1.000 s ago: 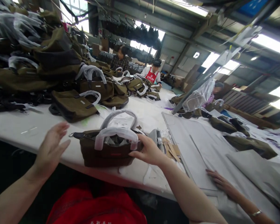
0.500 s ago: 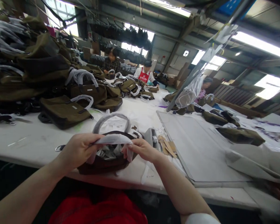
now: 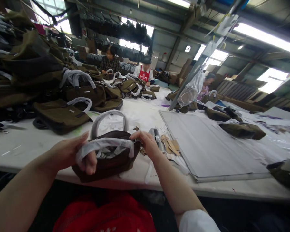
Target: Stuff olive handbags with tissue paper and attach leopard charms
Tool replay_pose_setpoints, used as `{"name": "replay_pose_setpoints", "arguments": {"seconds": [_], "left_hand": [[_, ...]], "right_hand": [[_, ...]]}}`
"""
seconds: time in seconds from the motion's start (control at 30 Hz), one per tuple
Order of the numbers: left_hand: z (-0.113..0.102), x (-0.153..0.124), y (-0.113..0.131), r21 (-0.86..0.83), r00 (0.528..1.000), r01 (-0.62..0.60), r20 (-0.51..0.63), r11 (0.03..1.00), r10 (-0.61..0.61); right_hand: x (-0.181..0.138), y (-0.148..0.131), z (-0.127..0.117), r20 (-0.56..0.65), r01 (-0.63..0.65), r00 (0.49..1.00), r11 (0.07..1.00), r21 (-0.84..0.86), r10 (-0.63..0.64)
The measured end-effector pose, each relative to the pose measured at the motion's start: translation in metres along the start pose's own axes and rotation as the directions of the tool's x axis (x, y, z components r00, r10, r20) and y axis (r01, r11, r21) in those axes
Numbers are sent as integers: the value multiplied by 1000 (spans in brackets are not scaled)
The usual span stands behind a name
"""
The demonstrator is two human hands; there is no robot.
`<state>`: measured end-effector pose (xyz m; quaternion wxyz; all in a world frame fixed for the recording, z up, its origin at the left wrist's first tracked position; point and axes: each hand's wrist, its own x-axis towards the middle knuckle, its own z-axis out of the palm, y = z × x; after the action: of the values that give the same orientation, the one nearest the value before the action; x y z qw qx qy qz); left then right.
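Note:
A dark olive handbag [image 3: 118,165] stands at the table's near edge, its top open and crumpled pale stuffing [image 3: 108,152] showing inside. Its two handles are wrapped in white film. My left hand [image 3: 71,151] has its fingers hooked through the left end of the near handle [image 3: 111,142], thumb raised above it. The far handle [image 3: 110,115] arches upright behind. At the bag's right end, my right hand [image 3: 147,141] pinches the top rim beside the zip with thumb and fingertips; what exactly lies between them is partly hidden.
Finished-looking olive bags [image 3: 62,114] are heaped to the left. A grey tape dispenser [image 3: 156,137] and cardboard scraps [image 3: 170,145] lie to the right, before a large grey board [image 3: 207,148]. A slanted metal post [image 3: 183,87] rises behind. Several co-workers [image 3: 144,73] work farther back.
My right hand has let go of the near handle and moved onto the bag's right rim. My left hand has slid to the handle's left end. The handle has dropped lower.

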<state>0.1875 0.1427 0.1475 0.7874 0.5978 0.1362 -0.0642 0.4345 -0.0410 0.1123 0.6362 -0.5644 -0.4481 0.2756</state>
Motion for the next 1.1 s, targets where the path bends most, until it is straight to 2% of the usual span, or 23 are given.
{"name": "replay_pose_setpoints", "arguments": {"seconds": [0.03,0.07,0.1,0.13,0.2,0.27,0.33,0.4,0.47,0.53,0.63,0.73,0.77,0.83,0.93,1.0,1.1], "left_hand": [[2,3,5,-9,996,46,-71,999,-47],[4,7,10,-17,989,79,-128,997,-81],[6,11,17,-22,982,101,-155,995,-103],[8,15,23,-14,984,121,-129,993,-122],[11,22,37,40,987,153,44,987,-155],[12,31,48,100,964,121,225,988,-141],[14,46,54,182,945,101,289,978,-152],[20,68,53,399,956,117,202,910,-212],[33,94,47,696,978,108,56,710,-203],[49,117,38,859,998,37,-6,511,-61],[73,140,25,949,991,-126,104,290,90],[88,151,18,970,961,-238,243,-54,131],[91,153,16,962,956,-243,259,-126,135],[95,157,14,950,953,-240,270,-198,136],[98,158,10,939,952,-242,278,-244,126],[101,157,7,940,954,-222,264,-261,140],[104,155,4,953,958,-165,216,-255,190]], "right_hand": [[-1,-1,-4,-142,57,987,989,-139,-77],[-3,-1,-8,-252,62,958,955,-290,-138],[-5,0,-13,-321,17,932,906,-424,-167],[-7,3,-16,-356,-57,921,847,-528,-160],[-13,12,-21,-340,-182,938,745,-642,-64],[-20,24,-21,-281,-225,959,719,-658,44],[-26,36,-19,-242,-200,968,765,-612,60],[-31,44,-17,-240,-164,970,826,-539,36],[-33,50,-18,-242,-139,970,869,-475,23],[-33,54,-19,-243,-129,970,893,-431,22],[-32,58,-22,-229,-120,972,935,-334,43],[-30,60,-24,-197,-130,975,982,-137,101],[-30,61,-24,-189,-141,974,987,-74,125],[-29,63,-24,-184,-167,969,986,13,166],[-27,65,-23,-183,-175,964,980,99,191],[-26,66,-22,-198,-152,964,977,147,180],[-23,65,-17,-266,-106,955,987,118,134]]}}
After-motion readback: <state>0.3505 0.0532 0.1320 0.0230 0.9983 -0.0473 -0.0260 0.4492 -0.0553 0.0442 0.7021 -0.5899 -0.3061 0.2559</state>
